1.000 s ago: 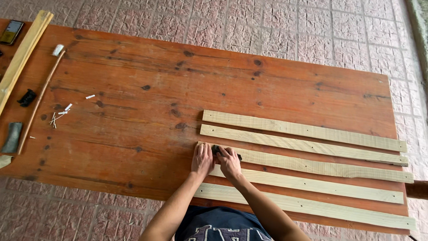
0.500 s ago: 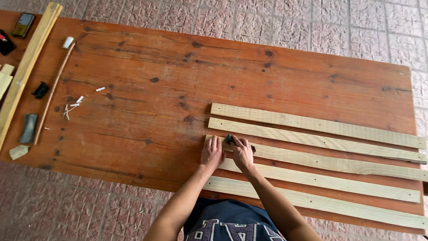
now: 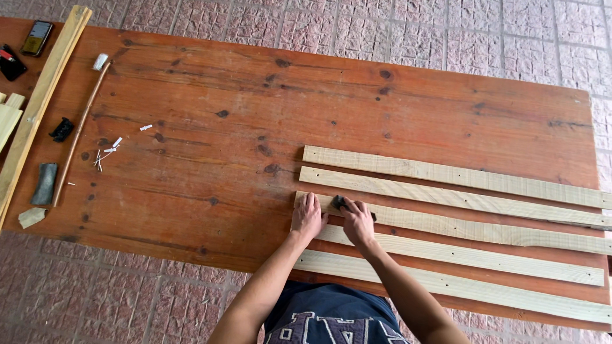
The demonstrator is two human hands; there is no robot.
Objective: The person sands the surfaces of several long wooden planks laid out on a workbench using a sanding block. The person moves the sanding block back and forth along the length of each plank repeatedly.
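Several pale wooden slats lie side by side on the right half of a reddish wooden table (image 3: pixel 255 114). My left hand (image 3: pixel 308 215) lies flat, fingers apart, on the left end of the middle slat (image 3: pixel 484 228). Right beside it my right hand (image 3: pixel 357 220) presses a small dark block (image 3: pixel 338 202), probably a sanding pad, onto the same slat. The slat above (image 3: pixel 446 195) and the slat below (image 3: pixel 472 257) are untouched.
At the table's left end lie a long pale plank (image 3: pixel 39 105), a thin stick (image 3: pixel 80 130), small dark pieces (image 3: pixel 62 129), a grey block (image 3: pixel 44 183), scattered nails (image 3: pixel 102 156) and a phone (image 3: pixel 37 37). Paved floor surrounds the table.
Both hands stay on the left end of the middle slat with the dark block. The camera view has shifted, so the table sits further right in the frame.
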